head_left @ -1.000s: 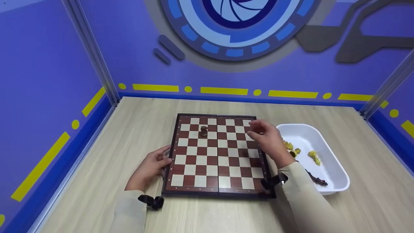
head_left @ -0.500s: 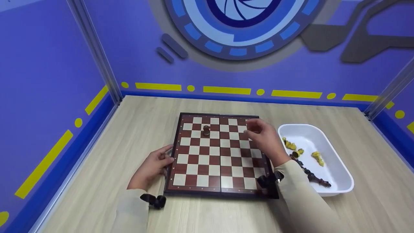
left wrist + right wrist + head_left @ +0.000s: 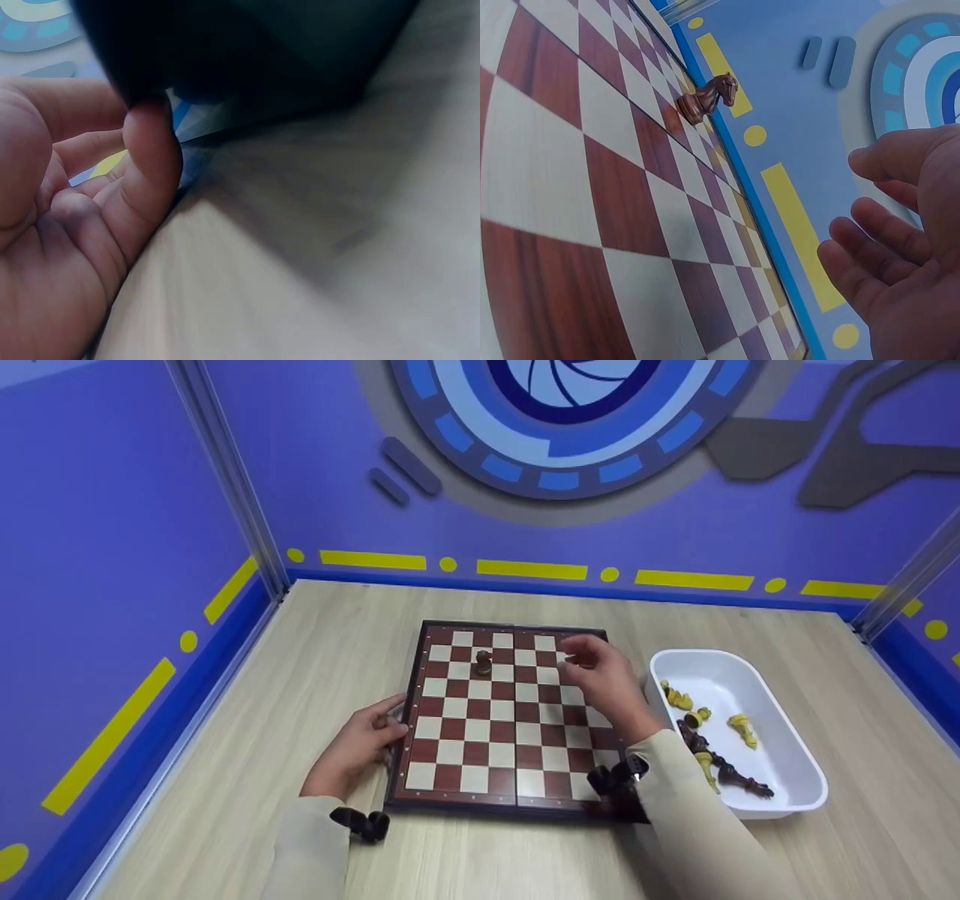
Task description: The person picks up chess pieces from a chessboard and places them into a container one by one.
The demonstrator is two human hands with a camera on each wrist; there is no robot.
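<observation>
A brown-and-cream chessboard [image 3: 478,730] lies unfolded on the table. My left hand [image 3: 356,746] grips its left edge, thumb on the rim. In the left wrist view the fingers [image 3: 150,146] bend against the board's dark side [image 3: 247,52]. One dark brown chess knight [image 3: 484,664] stands upright on the far left part of the board; its horse head shows in the right wrist view. Above the board's right side hovers my right hand [image 3: 606,686], fingers loosely bent and holding nothing.
Right of the board stands a white plastic tray [image 3: 799,750] with several yellow and dark chess pieces [image 3: 742,784] lying in it; my right forearm partly covers its near left side. Blue panels [image 3: 375,525] enclose the wooden table [image 3: 330,645] at the back and sides.
My right hand has drifted left, farther over the board, so more of the tray's pieces show. The view has shifted slightly. The knight stays in place and my left hand keeps its grip.
</observation>
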